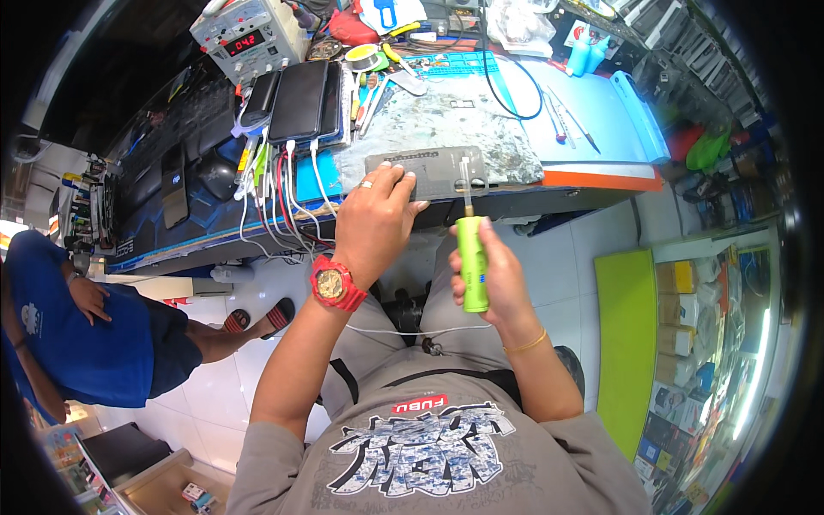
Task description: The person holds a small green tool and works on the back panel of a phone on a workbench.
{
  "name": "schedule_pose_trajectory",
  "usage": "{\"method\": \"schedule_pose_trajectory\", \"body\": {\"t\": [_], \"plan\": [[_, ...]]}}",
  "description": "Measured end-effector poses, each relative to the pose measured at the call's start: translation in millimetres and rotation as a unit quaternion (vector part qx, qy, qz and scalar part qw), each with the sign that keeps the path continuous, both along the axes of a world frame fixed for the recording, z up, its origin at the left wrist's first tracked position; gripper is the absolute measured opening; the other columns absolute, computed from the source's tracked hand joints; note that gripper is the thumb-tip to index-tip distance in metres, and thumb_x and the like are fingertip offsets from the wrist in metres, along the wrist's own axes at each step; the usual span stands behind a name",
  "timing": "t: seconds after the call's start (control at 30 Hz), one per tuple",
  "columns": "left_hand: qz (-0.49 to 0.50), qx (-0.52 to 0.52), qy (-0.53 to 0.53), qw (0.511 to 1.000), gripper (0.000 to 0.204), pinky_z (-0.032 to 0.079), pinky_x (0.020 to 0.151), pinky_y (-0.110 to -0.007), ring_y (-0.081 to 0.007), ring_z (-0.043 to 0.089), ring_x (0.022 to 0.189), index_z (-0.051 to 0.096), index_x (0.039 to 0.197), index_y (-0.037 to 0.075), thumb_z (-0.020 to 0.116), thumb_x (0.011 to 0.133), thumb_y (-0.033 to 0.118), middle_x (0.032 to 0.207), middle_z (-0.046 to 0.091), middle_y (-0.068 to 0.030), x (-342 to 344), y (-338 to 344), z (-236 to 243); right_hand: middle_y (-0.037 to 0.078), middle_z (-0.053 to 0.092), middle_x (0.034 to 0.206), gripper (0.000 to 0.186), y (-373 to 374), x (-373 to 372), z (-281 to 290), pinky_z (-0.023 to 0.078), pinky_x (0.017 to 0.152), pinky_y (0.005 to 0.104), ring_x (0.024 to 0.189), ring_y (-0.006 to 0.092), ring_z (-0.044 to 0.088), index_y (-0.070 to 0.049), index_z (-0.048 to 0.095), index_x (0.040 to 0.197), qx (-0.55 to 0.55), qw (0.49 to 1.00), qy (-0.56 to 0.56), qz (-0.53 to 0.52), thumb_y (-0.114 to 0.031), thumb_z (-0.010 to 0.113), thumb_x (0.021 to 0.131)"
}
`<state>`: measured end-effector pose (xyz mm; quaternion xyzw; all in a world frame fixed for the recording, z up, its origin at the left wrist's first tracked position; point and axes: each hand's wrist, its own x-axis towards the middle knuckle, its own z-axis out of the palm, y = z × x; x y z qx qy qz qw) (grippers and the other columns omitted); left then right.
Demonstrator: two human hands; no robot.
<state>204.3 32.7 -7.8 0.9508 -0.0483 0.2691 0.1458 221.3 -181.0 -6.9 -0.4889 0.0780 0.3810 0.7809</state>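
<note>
A dark grey, flat, phone-shaped panel lies at the front edge of the workbench, with a cut-out at its right end. My left hand grips it from the near side, fingers over its top face; the thumb rests by its lower edge. In a closed fist, my right hand holds a green-handled tool with a thin metal shaft. The shaft points away from me, and its tip overlaps the panel's right end; whether it touches cannot be made out.
A stained work mat covers the bench behind the panel. Two phones with white cables stand at the left, beneath a bench power supply. Tweezers lie on blue sheeting at right. Another person is at far left.
</note>
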Motion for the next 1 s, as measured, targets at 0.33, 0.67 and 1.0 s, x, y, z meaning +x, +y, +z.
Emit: {"method": "schedule_pose_trajectory", "body": {"t": [0.33, 0.67, 1.0], "plan": [[0.008, 0.04, 0.021, 0.999, 0.041, 0.054, 0.09, -0.044, -0.0324, 0.064, 0.109, 0.073, 0.125, 0.01, 0.079, 0.09, 0.029, 0.114, 0.066, -0.0137, 2, -6, 7, 0.006, 0.062, 0.081, 0.053, -18, 2, 1, 0.053, 0.045, 0.0322, 0.053, 0.0145, 0.061, -0.006, 0.056, 0.128, 0.034, 0.999, 0.019, -0.026, -0.054, 0.043, 0.112], [0.006, 0.037, 0.015, 0.999, 0.041, 0.053, 0.091, -0.045, -0.0327, 0.064, 0.109, 0.073, 0.125, 0.009, 0.079, 0.09, 0.029, 0.115, 0.066, -0.0144, 3, -6, 5, 0.005, 0.059, 0.081, 0.055, -23, 4, 9, 0.05, 0.047, 0.0328, 0.054, 0.0155, 0.058, -0.007, 0.056, 0.131, 0.071, 0.996, 0.049, 0.007, -0.056, 0.039, 0.113], [0.006, 0.035, 0.011, 0.999, 0.041, 0.053, 0.091, -0.045, -0.0328, 0.063, 0.109, 0.073, 0.125, 0.009, 0.08, 0.089, 0.027, 0.114, 0.066, -0.0143, 3, -7, 6, 0.005, 0.059, 0.081, 0.055, -33, 9, 4, 0.05, 0.047, 0.0332, 0.054, 0.0159, 0.058, -0.008, 0.056, 0.13, 0.072, 0.995, 0.07, 0.023, -0.056, 0.038, 0.113]]}}
